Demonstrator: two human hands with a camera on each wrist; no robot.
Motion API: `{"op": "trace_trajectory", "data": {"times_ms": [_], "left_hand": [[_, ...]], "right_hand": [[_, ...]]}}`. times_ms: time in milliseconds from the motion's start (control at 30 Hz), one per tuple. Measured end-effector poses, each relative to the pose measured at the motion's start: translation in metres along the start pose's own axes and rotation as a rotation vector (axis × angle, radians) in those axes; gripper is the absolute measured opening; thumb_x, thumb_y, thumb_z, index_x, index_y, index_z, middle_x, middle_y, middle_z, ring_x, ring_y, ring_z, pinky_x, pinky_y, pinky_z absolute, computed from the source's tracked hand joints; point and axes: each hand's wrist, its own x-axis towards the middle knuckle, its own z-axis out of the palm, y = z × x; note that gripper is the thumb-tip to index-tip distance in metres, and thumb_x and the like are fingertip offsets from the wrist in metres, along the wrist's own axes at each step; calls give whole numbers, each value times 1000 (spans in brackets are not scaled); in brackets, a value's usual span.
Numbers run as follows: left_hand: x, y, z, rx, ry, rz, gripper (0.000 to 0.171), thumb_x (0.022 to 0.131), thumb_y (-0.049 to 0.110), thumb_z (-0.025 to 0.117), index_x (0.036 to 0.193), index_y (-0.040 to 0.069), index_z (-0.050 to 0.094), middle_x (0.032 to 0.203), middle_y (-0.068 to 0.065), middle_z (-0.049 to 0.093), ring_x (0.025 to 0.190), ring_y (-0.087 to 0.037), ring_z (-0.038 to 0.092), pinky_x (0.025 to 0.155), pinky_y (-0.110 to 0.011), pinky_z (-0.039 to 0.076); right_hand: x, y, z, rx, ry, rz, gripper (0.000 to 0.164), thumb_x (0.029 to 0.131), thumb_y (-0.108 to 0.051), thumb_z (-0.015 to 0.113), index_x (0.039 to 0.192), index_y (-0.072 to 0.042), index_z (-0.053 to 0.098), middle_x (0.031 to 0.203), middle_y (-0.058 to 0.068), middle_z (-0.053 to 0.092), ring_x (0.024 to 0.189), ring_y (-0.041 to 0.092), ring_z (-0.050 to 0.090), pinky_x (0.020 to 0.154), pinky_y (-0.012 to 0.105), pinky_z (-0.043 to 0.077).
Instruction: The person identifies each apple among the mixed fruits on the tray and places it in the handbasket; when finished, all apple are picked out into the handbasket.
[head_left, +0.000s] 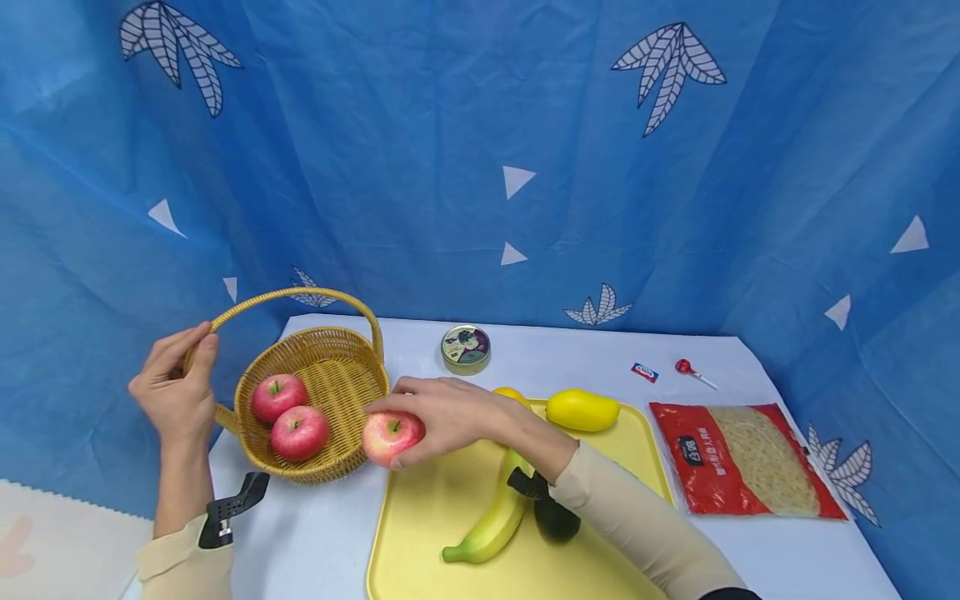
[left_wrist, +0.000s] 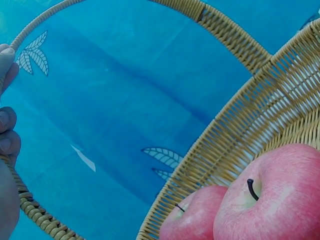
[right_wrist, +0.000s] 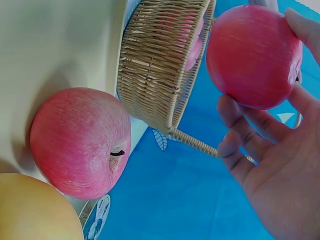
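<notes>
right hand (head_left: 442,417) holds red apple (head_left: 392,439), probably firm, best cupped mid-girth, by tray's left edge (head_left: 378,533); left hand (head_left: 180,382) grips basket handle (head_left: 300,292).

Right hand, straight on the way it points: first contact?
Probably the basket, on its right side, held apple leading; height is unclear, so the right hand may pass over.

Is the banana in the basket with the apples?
No, the banana lies on the yellow tray, while the basket has two apples in it.
</notes>
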Motion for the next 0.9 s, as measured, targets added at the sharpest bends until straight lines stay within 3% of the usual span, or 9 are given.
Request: {"op": "trace_trajectory", "data": {"times_ms": [900], "left_hand": [[-1,0,0,40,0,-19,18,86,-9,73,104,-10,74,97,-13,74,86,-7,67,75,-13,52]], "right_hand": [[18,3,3,14,24,26,78,82,-77,60,150,-44,42,129,-15,48,104,1,52,85,24,48]]}}
